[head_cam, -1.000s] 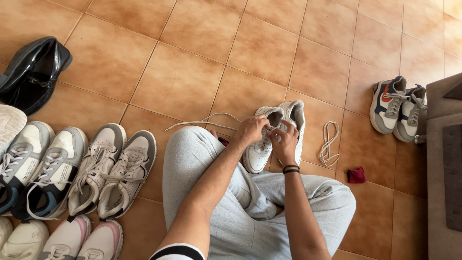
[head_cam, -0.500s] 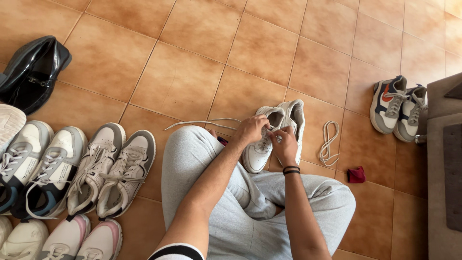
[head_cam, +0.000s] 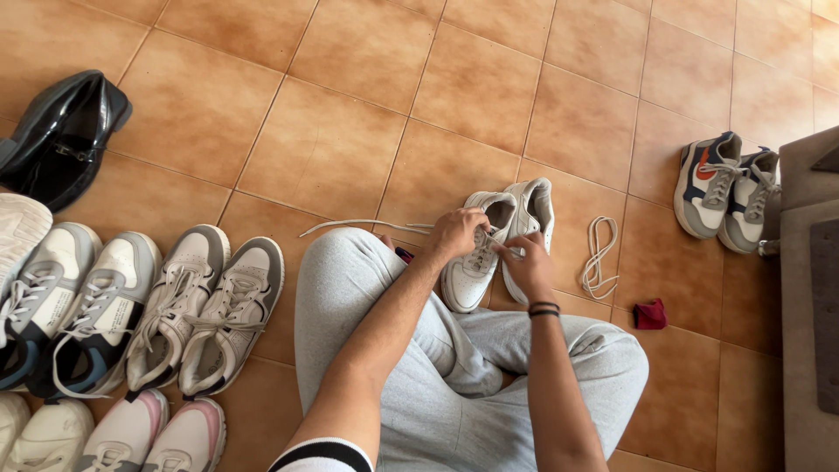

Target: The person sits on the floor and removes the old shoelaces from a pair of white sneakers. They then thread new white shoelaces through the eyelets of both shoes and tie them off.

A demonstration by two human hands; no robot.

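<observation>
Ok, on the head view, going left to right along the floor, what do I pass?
Black shoe → grey sneakers → white sneakers under both hands → loose lace → red cloth → sneakers with orange patch.

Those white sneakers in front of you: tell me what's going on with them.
A person sitting on the orange tiled floor works on a pair of white low-top sneakers. The left hand and right hand both pinch the white lace over the nearer shoe's eyelets, with a loose lace end trailing left across the tiles. A second coiled white lace lies right of the pair, beside a small red cloth. Rows of grey-and-white sneakers line the left.
</observation>
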